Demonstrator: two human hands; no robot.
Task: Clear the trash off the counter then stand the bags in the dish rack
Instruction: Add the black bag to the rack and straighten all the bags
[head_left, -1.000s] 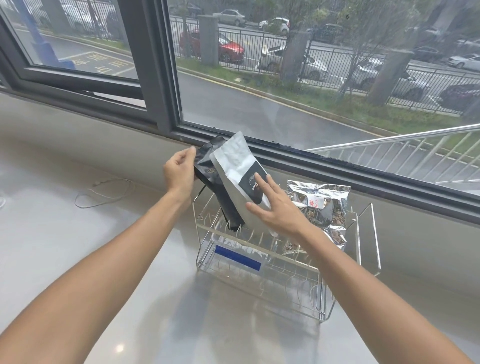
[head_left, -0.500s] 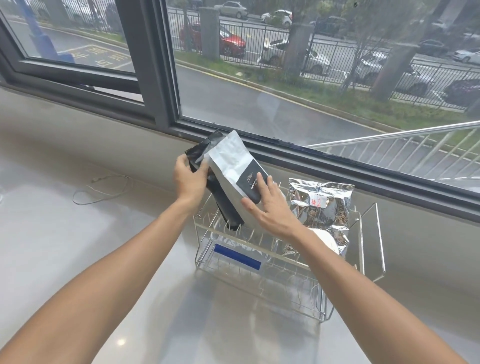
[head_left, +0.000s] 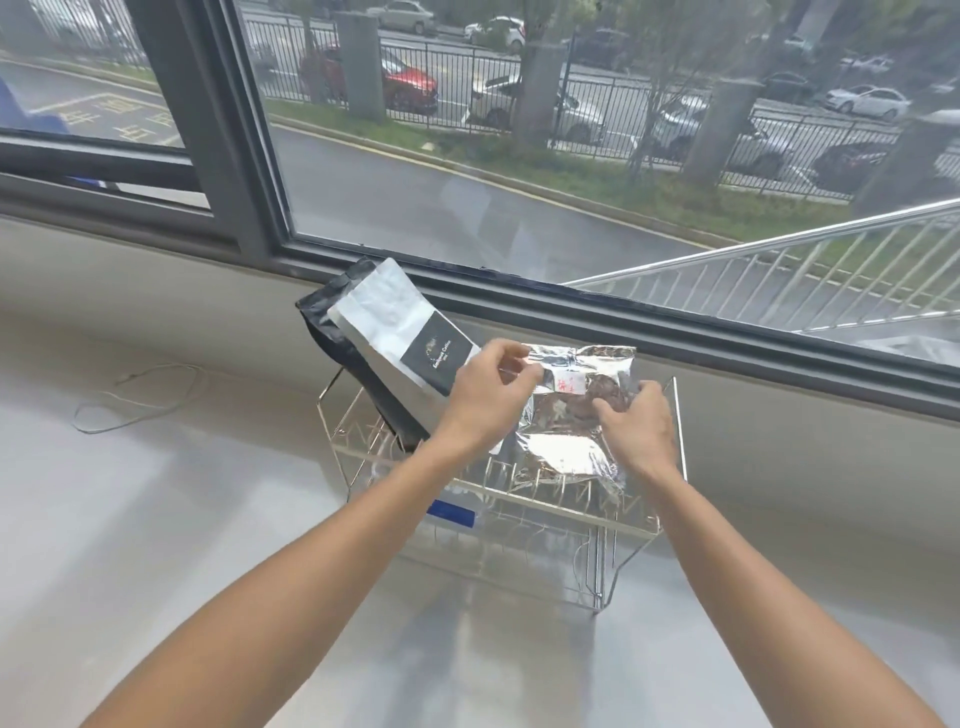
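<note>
Head view. I see the dish rack (head_left: 498, 499), a wire frame, standing on the pale counter (head_left: 156, 519) below the window (head_left: 519, 182). Three bags are in it. The black bag (head_left: 332, 332) and the white bag (head_left: 395, 332) lean together toward the left at the rack's left end, tilted rather than upright. The foil bag (head_left: 571, 415) sits at the right end.

Left hand (head_left: 488, 400): thumb and fingers pinched on the foil bag's top left edge. Right hand (head_left: 636, 426): fingers curled onto the bag's right side; contact looks firm, but I cannot tell how much of the film they have closed on.

A thin cord (head_left: 135, 395) lies on the counter, well apart from the rack. I cannot tell whether it counts as trash.

Judged step: straightening the foil bag between the tines.

Risks:
1. The foil is slick and crumpled; a light pinch may slip and the bag slump flat.
2. Pushing leftward could nudge the leaning pair further over.
3. Downward force on the light wire rack may shift it on the smooth counter.
</note>
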